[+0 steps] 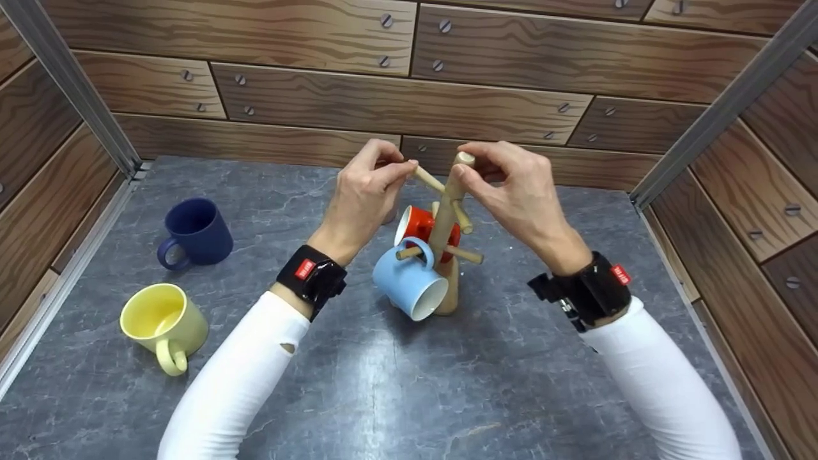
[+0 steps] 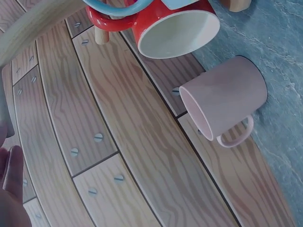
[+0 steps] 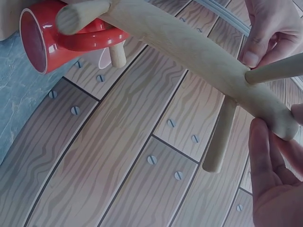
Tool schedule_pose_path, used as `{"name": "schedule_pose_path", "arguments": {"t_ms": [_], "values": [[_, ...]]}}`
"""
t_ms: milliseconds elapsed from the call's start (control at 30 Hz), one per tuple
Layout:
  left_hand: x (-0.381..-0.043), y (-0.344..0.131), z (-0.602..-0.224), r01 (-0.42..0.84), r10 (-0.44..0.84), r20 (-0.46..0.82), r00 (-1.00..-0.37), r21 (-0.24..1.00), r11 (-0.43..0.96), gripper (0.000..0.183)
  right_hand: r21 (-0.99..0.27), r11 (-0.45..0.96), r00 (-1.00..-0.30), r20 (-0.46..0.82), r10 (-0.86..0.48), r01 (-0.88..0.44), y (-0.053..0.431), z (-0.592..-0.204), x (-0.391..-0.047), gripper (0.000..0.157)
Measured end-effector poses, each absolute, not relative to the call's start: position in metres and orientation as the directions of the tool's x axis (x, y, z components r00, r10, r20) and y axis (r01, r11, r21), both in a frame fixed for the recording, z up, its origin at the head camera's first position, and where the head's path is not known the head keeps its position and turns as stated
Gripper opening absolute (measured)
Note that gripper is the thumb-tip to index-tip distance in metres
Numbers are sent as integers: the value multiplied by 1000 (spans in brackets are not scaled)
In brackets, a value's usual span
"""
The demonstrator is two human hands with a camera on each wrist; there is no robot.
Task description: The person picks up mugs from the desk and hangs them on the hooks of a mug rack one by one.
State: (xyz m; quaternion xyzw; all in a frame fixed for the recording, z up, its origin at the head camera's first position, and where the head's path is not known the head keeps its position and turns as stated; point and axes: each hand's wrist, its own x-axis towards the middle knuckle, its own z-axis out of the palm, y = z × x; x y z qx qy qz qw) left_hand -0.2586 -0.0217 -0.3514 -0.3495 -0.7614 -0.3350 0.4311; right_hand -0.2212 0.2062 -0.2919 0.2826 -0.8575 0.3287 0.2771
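Observation:
A wooden mug tree (image 1: 445, 220) stands near the middle of the table. With thumb and fingers, my right hand (image 1: 519, 188) pinches the top of its post. My left hand (image 1: 365, 195) pinches the tip of an upper peg (image 1: 428, 178) that points left. A light blue mug (image 1: 404, 276) hangs by its handle from a lower front peg, mouth tilted downward. Behind it a red mug (image 1: 418, 222) hangs on the tree, partly covered by the post. In the right wrist view, another upper peg (image 3: 221, 137) carries no mug.
At the left stand a dark blue mug (image 1: 208, 237) and a yellow mug (image 1: 188, 322). A pale pink mug (image 2: 227, 99) stands behind the tree, mostly hidden by my left hand in the head view. Wood-patterned walls (image 1: 319, 96) close off the back and sides.

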Motion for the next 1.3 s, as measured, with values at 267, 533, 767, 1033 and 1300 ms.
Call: {"name": "schedule_pose_path", "arguments": {"t_ms": [267, 533, 767, 1033, 1300], "values": [[-264, -18, -349, 820, 241, 885, -398, 226, 526, 12, -359, 650, -657, 694, -294, -670, 205, -292, -223, 26], [-270, -15, -346, 826, 274, 873, -403, 218, 520, 12, -356, 653, -653, 702, -285, -668, 203, -294, -224, 27], [-275, -13, -345, 829, 300, 862, -408, 211, 518, 14, -387, 662, -675, 695, -248, -642, 200, -294, -223, 29], [-273, -12, -345, 819, 314, 830, -461, 262, 511, 16, -402, 642, -672, 698, -248, -654, 203, -296, -223, 32], [-266, -35, -350, 801, 333, 797, -503, 286, 526, 25, -337, 614, -598, 750, -284, -714, 212, -293, -221, 44]]}}
